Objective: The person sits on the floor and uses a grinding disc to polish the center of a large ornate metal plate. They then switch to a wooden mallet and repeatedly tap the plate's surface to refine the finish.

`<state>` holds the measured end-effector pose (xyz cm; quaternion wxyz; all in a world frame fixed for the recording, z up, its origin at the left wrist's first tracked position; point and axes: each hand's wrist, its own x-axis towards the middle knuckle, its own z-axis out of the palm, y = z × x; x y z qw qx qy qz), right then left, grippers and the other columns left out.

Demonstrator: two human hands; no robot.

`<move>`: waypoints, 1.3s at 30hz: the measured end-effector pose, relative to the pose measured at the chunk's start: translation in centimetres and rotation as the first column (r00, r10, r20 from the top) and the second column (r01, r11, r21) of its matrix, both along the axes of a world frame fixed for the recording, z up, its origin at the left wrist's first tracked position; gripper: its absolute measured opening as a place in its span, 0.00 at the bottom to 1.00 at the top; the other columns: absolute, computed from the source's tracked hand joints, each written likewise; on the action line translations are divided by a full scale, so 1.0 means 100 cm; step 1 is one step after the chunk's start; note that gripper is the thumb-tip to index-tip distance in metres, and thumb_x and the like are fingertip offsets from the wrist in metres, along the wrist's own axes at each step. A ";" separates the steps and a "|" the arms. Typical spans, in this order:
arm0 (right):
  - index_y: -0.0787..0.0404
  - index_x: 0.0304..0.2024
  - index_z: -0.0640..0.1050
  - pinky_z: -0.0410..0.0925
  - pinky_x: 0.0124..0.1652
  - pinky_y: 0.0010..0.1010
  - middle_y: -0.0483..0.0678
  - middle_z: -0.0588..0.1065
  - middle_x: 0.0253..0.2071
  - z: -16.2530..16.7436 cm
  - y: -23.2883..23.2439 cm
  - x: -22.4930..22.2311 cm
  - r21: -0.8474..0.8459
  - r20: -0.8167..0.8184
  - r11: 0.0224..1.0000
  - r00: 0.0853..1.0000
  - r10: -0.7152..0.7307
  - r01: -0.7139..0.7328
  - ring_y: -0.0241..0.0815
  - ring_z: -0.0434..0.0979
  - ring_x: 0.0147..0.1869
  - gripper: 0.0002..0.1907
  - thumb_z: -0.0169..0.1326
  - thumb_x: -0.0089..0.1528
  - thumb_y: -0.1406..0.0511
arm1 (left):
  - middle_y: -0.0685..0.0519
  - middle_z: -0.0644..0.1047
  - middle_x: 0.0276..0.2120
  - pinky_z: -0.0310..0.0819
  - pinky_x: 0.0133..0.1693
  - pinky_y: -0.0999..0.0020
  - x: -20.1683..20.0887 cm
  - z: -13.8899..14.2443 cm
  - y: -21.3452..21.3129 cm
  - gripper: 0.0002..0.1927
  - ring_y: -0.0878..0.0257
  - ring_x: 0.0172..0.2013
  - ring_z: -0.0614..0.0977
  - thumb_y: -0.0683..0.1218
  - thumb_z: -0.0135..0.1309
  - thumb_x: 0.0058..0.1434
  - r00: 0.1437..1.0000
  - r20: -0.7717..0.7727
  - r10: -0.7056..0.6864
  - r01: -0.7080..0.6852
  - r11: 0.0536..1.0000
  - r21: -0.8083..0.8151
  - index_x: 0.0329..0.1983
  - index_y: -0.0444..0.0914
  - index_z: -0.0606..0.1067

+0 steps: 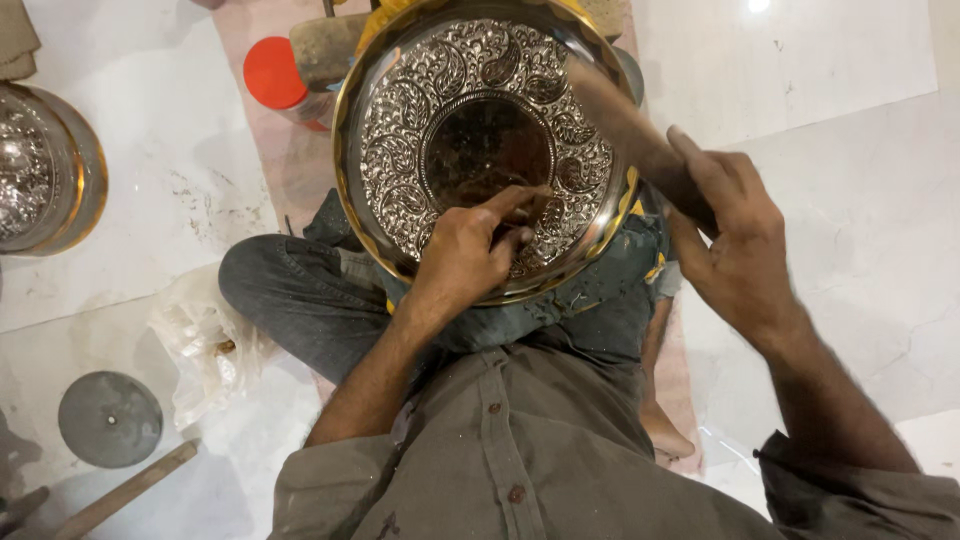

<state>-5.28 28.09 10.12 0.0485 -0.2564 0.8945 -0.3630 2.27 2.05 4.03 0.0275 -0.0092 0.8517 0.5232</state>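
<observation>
— Left hand [465,255]: fingers [515,203] pinched tight round a thin dark punch, only partly seen, tip pressed onto the embossed band of the round metal plate [400,110], at its near side, just below the plain dark centre.

— And the right hand [735,240]?

— Closed in a full fist round a wooden hammer handle [625,125], blurred. Raised up and to the right of the plate, well above the rim.

— Long axis of that handle?

— Slanting from the fist up and leftward over the plate's right part, toward the far rim. Head end too smeared to make out.

— Which way from the hammer to the punch?

— Down and to the left, toward the body. Left hand touching the plate, so clearly the nearer; right hand apart from it, in the air.

— Where exactly is the plate?

— Propped on the lap, over dark trousers [290,290], face tilted toward the camera, gold edge all round.

— Further out?

— Red lid [272,72] on a container beyond the rim on the left; another patterned dish [40,170] at the left edge; crumpled plastic bag [200,340], flat grey disc [110,418] and wooden stick [125,492] on the pale marble floor [850,130].
</observation>
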 end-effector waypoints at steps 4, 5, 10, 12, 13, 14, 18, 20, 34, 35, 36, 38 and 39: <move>0.50 0.68 0.74 0.68 0.53 0.44 0.51 0.75 0.52 -0.002 -0.001 -0.005 0.376 -0.278 0.923 0.939 0.200 -0.085 0.48 0.74 0.53 0.29 0.56 0.65 0.73 | 0.46 0.85 0.44 0.83 0.45 0.62 0.006 -0.002 0.004 0.20 0.57 0.45 0.89 0.36 0.55 0.63 0.998 -0.005 0.064 -0.064 0.998 0.004 0.59 0.41 0.74; 0.51 0.69 0.73 0.68 0.53 0.42 0.54 0.74 0.53 -0.003 0.000 -0.006 0.245 -0.245 0.965 0.958 0.152 -0.090 0.49 0.73 0.54 0.29 0.55 0.65 0.73 | 0.45 0.85 0.43 0.83 0.44 0.62 0.007 -0.003 0.004 0.22 0.56 0.45 0.89 0.36 0.55 0.62 0.997 -0.011 0.079 -0.079 0.997 0.013 0.60 0.41 0.74; 0.47 0.69 0.75 0.67 0.53 0.43 0.52 0.78 0.51 -0.007 0.003 -0.011 0.463 -0.318 0.876 0.897 0.308 -0.137 0.47 0.75 0.51 0.28 0.59 0.67 0.71 | 0.43 0.84 0.44 0.84 0.43 0.62 0.018 -0.012 0.011 0.21 0.54 0.44 0.88 0.38 0.59 0.62 0.981 -0.060 0.186 -0.186 0.983 -0.001 0.59 0.37 0.73; 0.48 0.71 0.74 0.67 0.54 0.42 0.54 0.77 0.54 -0.007 0.002 -0.013 0.375 -0.346 0.920 0.903 0.257 -0.118 0.47 0.74 0.53 0.29 0.58 0.68 0.71 | 0.44 0.85 0.44 0.85 0.42 0.63 0.021 -0.016 0.014 0.23 0.56 0.44 0.89 0.38 0.58 0.62 0.976 -0.031 0.216 -0.214 0.975 0.051 0.61 0.39 0.74; 0.47 0.71 0.74 0.67 0.54 0.42 0.54 0.77 0.54 -0.005 0.002 -0.013 0.365 -0.303 0.921 0.917 0.259 -0.139 0.47 0.74 0.53 0.29 0.59 0.67 0.71 | 0.45 0.85 0.43 0.85 0.42 0.64 0.022 -0.017 0.015 0.24 0.57 0.44 0.89 0.38 0.58 0.62 0.972 -0.013 0.233 -0.231 0.970 0.077 0.62 0.40 0.74; 0.47 0.71 0.74 0.67 0.55 0.42 0.53 0.77 0.53 -0.003 0.001 -0.014 0.355 -0.254 0.920 0.930 0.265 -0.166 0.47 0.74 0.53 0.30 0.59 0.67 0.70 | 0.45 0.85 0.43 0.85 0.43 0.65 0.024 -0.018 0.017 0.23 0.58 0.45 0.89 0.37 0.58 0.62 0.968 -0.017 0.249 -0.248 0.967 0.061 0.61 0.39 0.73; 0.45 0.66 0.76 0.67 0.53 0.45 0.51 0.78 0.51 0.007 -0.006 -0.013 0.523 -0.457 0.847 0.808 0.371 -0.094 0.47 0.75 0.52 0.28 0.62 0.64 0.69 | 0.44 0.85 0.42 0.84 0.42 0.65 0.031 -0.019 0.022 0.22 0.58 0.43 0.89 0.38 0.61 0.62 0.946 -0.033 0.321 -0.321 0.947 0.021 0.60 0.38 0.74; 0.49 0.69 0.72 0.69 0.52 0.41 0.54 0.74 0.53 0.011 -0.009 -0.011 0.215 -0.292 0.962 0.929 0.229 -0.170 0.48 0.73 0.54 0.30 0.56 0.65 0.71 | 0.44 0.85 0.42 0.84 0.42 0.65 0.030 -0.019 0.023 0.22 0.57 0.43 0.89 0.38 0.61 0.62 0.940 -0.071 0.335 -0.333 0.942 0.035 0.60 0.38 0.74; 0.50 0.69 0.77 0.66 0.48 0.45 0.53 0.77 0.50 -0.022 0.004 -0.010 0.514 -0.333 0.849 0.885 0.326 -0.120 0.48 0.74 0.49 0.28 0.54 0.66 0.71 | 0.43 0.83 0.50 0.86 0.47 0.67 0.024 -0.026 0.003 0.23 0.57 0.49 0.88 0.35 0.57 0.65 0.973 -0.182 0.141 -0.114 0.982 0.151 0.64 0.36 0.72; 0.49 0.68 0.77 0.66 0.48 0.45 0.52 0.77 0.50 -0.021 0.003 -0.010 0.550 -0.341 0.829 0.877 0.339 -0.107 0.48 0.74 0.49 0.27 0.54 0.66 0.71 | 0.43 0.83 0.49 0.86 0.47 0.67 0.024 -0.027 0.002 0.23 0.57 0.48 0.88 0.36 0.58 0.65 0.974 -0.177 0.143 -0.120 0.984 0.130 0.64 0.36 0.72; 0.48 0.67 0.77 0.67 0.49 0.44 0.52 0.77 0.49 -0.019 0.002 -0.010 0.582 -0.350 0.807 0.868 0.353 -0.094 0.47 0.74 0.48 0.27 0.54 0.66 0.71 | 0.43 0.83 0.49 0.86 0.47 0.67 0.024 -0.027 0.002 0.24 0.57 0.48 0.88 0.36 0.58 0.64 0.974 -0.173 0.144 -0.127 0.986 0.107 0.64 0.36 0.72; 0.51 0.70 0.76 0.67 0.50 0.44 0.54 0.76 0.51 -0.015 0.000 -0.011 0.501 -0.334 0.859 0.894 0.299 -0.100 0.47 0.74 0.49 0.28 0.56 0.66 0.71 | 0.43 0.84 0.49 0.85 0.45 0.67 0.023 -0.028 0.002 0.24 0.57 0.47 0.88 0.36 0.59 0.64 0.976 -0.149 0.157 -0.146 0.986 0.086 0.63 0.36 0.73; 0.52 0.71 0.75 0.67 0.50 0.43 0.54 0.76 0.51 -0.012 -0.002 -0.013 0.460 -0.322 0.882 0.907 0.272 -0.101 0.48 0.73 0.49 0.29 0.57 0.66 0.71 | 0.43 0.84 0.49 0.85 0.43 0.67 0.024 -0.027 0.002 0.23 0.58 0.46 0.89 0.36 0.58 0.63 0.978 -0.124 0.167 -0.156 0.984 0.090 0.62 0.37 0.74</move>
